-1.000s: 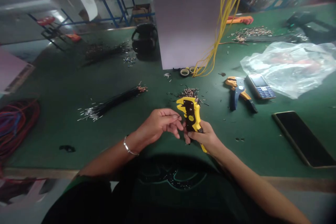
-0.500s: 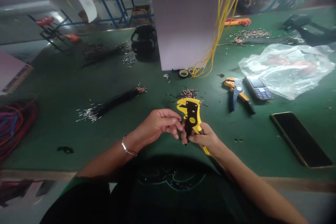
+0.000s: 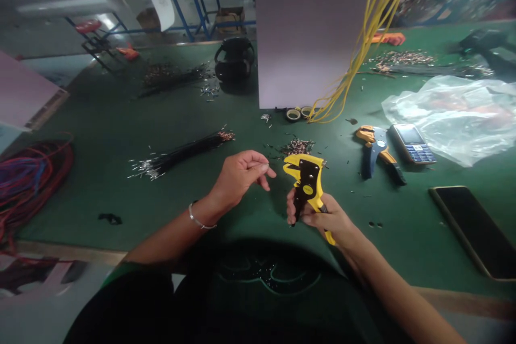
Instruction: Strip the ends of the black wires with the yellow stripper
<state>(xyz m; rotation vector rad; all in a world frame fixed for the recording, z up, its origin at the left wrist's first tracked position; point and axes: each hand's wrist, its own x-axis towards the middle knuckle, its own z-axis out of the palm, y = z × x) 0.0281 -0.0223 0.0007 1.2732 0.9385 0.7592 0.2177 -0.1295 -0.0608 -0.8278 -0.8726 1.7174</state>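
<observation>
On the bench (image 3: 97, 185), around the wire stripper (image 3: 309, 180)
Left of the stripper lie the wire bundle (image 3: 188, 149) and, farther out, the coiled cables (image 3: 40, 183); right of it, another hand tool (image 3: 379, 148), a keypad phone (image 3: 413, 143) and a smartphone (image 3: 478, 231); behind it, the scrap pile (image 3: 297, 147), then two tape rolls (image 3: 293, 120).

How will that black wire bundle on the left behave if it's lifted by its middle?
The black wire bundle will probably stay fairly straight, since its strands lie that way. It may slide apart, as no tie shows around it. Its splayed silvery ends could snag or spread further.
</observation>
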